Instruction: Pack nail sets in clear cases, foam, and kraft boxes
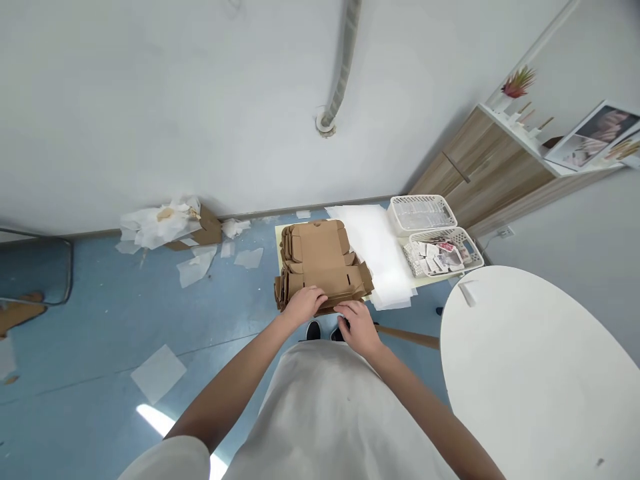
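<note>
A stack of flat brown cardboard boxes (325, 253), with tabs and slots cut in them, lies in front of me just beyond my feet. My left hand (304, 304) is closed on the near edge of the top cardboard box, its fingers bent over the board. To the right, my right hand (359, 327) holds the same near edge with fingers curled and the thumb lower down. Some fingertips are hard to make out against the board. The top box lies unfolded, its side flaps spread, above several uneven layers.
White sheets (377, 257) lie right of the stack. Beyond are a white basket (423, 217) of clear packets and another basket (473, 248) of printed cards. A round white table (540, 373) stands at right. Paper scraps (159, 373) and a paper-filled carton (207, 230) are left.
</note>
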A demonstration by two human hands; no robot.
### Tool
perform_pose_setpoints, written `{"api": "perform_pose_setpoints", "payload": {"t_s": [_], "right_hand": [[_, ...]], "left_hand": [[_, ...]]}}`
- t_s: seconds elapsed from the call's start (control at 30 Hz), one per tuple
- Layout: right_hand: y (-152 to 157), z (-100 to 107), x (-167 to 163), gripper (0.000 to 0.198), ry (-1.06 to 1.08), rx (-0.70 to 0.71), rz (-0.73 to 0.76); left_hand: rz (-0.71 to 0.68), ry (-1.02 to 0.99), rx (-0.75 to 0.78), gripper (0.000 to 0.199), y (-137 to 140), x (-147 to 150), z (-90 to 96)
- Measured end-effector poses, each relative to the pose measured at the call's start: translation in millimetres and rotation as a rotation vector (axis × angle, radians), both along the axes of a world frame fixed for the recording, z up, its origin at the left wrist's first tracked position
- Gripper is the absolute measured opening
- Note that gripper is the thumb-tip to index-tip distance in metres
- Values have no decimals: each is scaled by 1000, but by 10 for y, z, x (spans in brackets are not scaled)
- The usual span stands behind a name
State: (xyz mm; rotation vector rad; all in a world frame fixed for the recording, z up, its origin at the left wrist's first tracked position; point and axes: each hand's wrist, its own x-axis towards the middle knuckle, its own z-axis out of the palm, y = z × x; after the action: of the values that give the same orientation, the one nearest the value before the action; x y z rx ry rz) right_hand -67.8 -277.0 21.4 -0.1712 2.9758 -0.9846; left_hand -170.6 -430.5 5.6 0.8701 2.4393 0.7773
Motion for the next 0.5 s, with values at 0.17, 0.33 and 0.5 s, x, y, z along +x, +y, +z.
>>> {"api": "perform_pose_setpoints", "payload": {"t_s": [0.17, 0.33, 0.5], "right_hand": [[-75, 17, -200, 30, -50, 152, 132], [-79, -98, -258, 29, -136, 81, 35], [22, -102, -277, 51, -216, -508, -243]], "left_hand": [[-8, 107, -101, 23, 48, -87, 68], [52, 207, -36, 20, -46, -149, 197], [64, 204, 18, 19, -185, -110, 275]]}}
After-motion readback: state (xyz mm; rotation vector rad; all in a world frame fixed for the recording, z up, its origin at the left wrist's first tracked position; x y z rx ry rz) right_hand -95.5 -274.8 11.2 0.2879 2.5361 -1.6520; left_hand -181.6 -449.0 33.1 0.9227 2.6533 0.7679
